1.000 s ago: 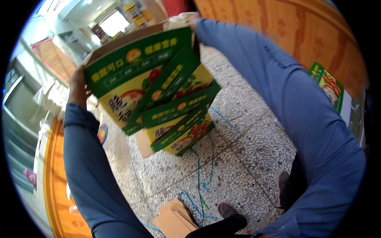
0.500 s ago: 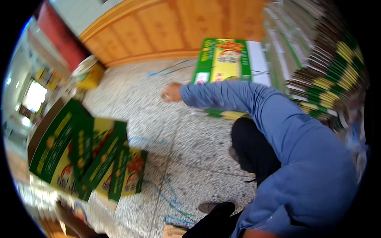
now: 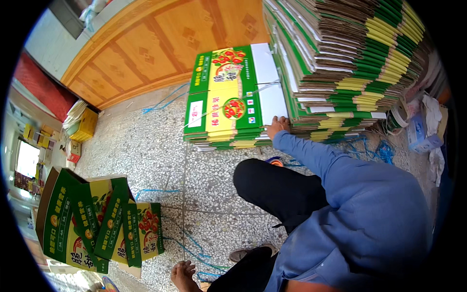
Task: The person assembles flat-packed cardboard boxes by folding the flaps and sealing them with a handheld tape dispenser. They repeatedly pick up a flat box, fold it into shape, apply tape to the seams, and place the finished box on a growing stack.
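Observation:
My right hand (image 3: 278,126), at the end of a blue sleeve, is at the near right corner of a low stack of flattened cartons (image 3: 226,90). Its fingers are bent over the white edge of the top carton and appear to grip it. The cartons are green and yellow with red fruit pictures, and a thin strap runs across them. Low in the view, beside my dark trouser leg, my left hand (image 3: 184,275) is empty, its fingers loosely bent and apart. Several folded-up green cartons (image 3: 104,219) stand leaning together on the floor at the left.
A tall pile of flattened cartons (image 3: 335,63) rises at the right. Behind is an orange wooden panel (image 3: 175,41). Blue straps (image 3: 165,102) lie on the speckled floor (image 3: 146,146). A tape roll (image 3: 276,162) is by my knee; a yellow box (image 3: 85,125) stands far left.
My right hand has gone from over the bare floor to the corner of the low carton stack. My left hand has moved away from the standing cartons, toward my leg. The view has shifted right.

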{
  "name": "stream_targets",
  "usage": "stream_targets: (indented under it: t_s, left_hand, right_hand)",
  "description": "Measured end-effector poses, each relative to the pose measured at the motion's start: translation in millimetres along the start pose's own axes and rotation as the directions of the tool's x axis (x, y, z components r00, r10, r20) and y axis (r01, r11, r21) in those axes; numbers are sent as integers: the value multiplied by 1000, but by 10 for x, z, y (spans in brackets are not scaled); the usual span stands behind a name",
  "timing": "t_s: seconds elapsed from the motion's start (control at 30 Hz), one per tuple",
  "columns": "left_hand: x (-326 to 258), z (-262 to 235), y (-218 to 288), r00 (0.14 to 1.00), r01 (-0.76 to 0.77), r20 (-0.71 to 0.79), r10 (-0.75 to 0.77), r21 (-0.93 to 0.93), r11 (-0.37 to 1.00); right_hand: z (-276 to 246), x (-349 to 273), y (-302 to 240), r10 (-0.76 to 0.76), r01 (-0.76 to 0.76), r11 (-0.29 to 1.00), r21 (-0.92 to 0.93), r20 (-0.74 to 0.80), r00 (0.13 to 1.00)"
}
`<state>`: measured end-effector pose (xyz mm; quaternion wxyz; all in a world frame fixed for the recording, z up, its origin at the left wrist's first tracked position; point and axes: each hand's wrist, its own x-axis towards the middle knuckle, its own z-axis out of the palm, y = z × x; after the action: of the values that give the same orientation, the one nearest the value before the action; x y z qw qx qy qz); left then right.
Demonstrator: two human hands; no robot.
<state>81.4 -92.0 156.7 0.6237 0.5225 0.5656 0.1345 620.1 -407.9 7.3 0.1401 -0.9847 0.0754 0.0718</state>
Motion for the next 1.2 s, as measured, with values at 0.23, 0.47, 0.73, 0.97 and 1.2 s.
stream_targets:
  t_s: [0.23, 0.47, 0.73, 0.97, 1.2]
  left_hand:
    - [225, 319, -370, 998, 63, -25, -61, 135, 989]
    - [380, 351, -400, 994, -14, -98, 50, 342, 940]
    - [553, 520, -360, 983, 28, -179, 51, 412, 911]
    - [225, 785, -259, 987, -62, -99, 128, 495, 867]
    - [-63, 475, -459, 977, -69, -144, 159, 492, 868]
  right_hand:
    - [-54, -63, -12, 58, -59, 991, 118, 19, 998]
    - [233, -118, -151, -134, 122, 966, 228, 39, 990]
    - [567, 277, -115, -2, -518, 365, 774, 557, 831]
    - [462, 142, -745, -344, -630, -107, 769, 565, 750]
    - [-698, -526, -1599, -397, -213, 425, 880, 393, 830]
